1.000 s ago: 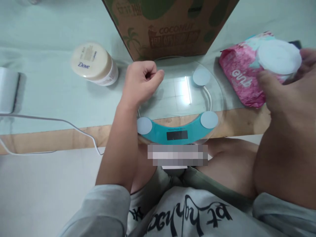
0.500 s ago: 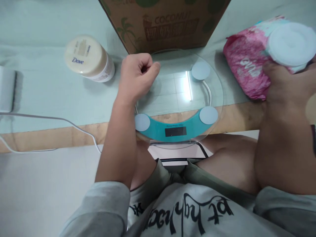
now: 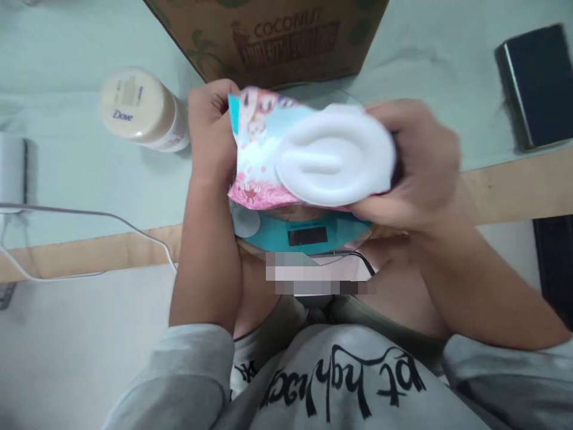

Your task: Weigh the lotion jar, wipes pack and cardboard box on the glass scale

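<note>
Nearest to us is our grey shirt (image 3: 344, 382), cut by the lower border. Between our legs (image 3: 398, 280), a patch of coarse squares (image 3: 295, 273) covers something, so we cannot make it out. On the right, a black thing (image 3: 555, 269) is cut off, and we cannot name it. Next comes the scale (image 3: 268, 233), at the wooden edge (image 3: 514, 185); its blue band and dark display are visible, but the pack (image 3: 264, 149) hides most of the glass. Above the scale, our right hand (image 3: 425, 167) grasps this pack by the end with the white lid (image 3: 335, 158); the hand is blurred and some fingers are hidden. Our left hand (image 3: 210, 131) is clenched, as far as we see; the pack covers its thumb side, and we cannot tell whether the two touch. Beside this hand is the jar (image 3: 134, 107); farther left, a white device (image 3: 11, 173) is cut off. On the right, a dark box (image 3: 539, 86) lies on the cloth (image 3: 447, 36). Farthest stands the carton (image 3: 286, 42), its top out of view and its smaller print unreadable for us.
</note>
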A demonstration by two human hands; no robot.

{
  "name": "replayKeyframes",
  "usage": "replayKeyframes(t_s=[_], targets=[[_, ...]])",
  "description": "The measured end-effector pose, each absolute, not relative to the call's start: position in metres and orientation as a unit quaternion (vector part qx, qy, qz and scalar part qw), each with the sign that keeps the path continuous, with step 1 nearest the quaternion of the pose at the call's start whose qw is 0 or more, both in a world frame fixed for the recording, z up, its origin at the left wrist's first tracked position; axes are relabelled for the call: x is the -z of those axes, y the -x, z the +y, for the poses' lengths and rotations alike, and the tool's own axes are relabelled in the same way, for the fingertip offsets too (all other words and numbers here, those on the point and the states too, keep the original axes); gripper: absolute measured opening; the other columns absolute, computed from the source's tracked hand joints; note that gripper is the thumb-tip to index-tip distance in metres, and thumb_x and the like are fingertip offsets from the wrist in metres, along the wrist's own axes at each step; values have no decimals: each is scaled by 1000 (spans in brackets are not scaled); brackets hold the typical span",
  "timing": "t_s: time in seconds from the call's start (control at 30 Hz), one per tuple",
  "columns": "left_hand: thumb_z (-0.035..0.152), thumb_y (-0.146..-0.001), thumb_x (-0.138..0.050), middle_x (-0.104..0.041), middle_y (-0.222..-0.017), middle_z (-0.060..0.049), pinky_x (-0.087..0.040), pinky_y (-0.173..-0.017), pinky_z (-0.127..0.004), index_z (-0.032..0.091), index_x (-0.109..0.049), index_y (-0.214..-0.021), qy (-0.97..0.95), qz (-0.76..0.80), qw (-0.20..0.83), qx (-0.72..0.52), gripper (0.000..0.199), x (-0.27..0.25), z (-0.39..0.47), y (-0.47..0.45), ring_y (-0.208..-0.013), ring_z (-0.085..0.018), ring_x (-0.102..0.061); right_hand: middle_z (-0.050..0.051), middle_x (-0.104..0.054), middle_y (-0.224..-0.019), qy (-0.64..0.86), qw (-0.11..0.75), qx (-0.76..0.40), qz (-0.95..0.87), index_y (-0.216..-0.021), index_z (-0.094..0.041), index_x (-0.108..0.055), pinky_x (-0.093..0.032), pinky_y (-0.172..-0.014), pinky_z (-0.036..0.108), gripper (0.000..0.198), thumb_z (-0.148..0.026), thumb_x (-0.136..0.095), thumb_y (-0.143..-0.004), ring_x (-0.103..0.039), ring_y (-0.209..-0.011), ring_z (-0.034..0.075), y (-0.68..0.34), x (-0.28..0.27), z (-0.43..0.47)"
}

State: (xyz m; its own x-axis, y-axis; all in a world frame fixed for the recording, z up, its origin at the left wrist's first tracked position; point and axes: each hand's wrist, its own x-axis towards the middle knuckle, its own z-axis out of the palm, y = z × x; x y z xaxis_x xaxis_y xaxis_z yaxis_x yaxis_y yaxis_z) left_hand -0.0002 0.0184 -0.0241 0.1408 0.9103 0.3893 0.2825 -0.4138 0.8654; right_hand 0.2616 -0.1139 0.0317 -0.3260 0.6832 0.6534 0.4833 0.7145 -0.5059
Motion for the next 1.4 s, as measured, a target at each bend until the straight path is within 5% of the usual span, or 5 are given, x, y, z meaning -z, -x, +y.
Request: replayKeyframes(t_s=[0.3, 0.63, 0.9, 1.23, 1.4], targets=[[43, -91, -69, -46, -70, -3, -35, -59, -37, 25, -48, -76, -678, 417, 324, -512, 32, -12, -5, -6, -63, -17, -40, 7, -50, -156, 427, 373, -98, -818, -157, -34, -43, -49, -121, 55, 88, -72, -71, -83, -51, -146, 32, -279, -11, -106], [10, -89, -48, -60, -76, -5, -36, -69, -36, 20, -56, -77, -750, 456, 253, -407, 18, -11, -33, -25, -75, -20, -55, 7, -63, -132, 443, 441, -143, -768, -138, -27, -60, -55, -113, 40, 44, -48, -36, -108, -61, -127, 19, -275, -13, -112], [54, -98, -48, -62, -83, -7, -44, -80, -41, 26, -56, -82, -736, 474, 269, -402, 34, -14, -43, -25, -84, -26, -57, 13, -57, -143, 473, 387, -154, -776, -146, -17, -52, -52, -120, 49, 50, -41, -28, -109, -57, -136, 23, -255, -18, -122], [64, -90, -63, -58, -76, -6, -39, -71, -40, 24, -58, -77, -693, 456, 345, -439, 43, -8, -36, -22, -75, -22, -52, 5, -52, -154, 464, 421, -250, -738, -151, -28, -48, -46, -129, 45, 57, -60, -34, -106, -52, -145, 20, -267, 0, -112], [80, -87, -61, -36, -65, -1, -25, -53, -34, 22, -36, -74, -576, 482, 326, -574, 64, 13, -24, -3, -59, -12, -34, 9, -67, -106, 514, 600, -234, -566, -110, -22, -62, -58, -86, 36, 52, -68, -41, -98, -65, -95, 19, -270, 23, -97]])
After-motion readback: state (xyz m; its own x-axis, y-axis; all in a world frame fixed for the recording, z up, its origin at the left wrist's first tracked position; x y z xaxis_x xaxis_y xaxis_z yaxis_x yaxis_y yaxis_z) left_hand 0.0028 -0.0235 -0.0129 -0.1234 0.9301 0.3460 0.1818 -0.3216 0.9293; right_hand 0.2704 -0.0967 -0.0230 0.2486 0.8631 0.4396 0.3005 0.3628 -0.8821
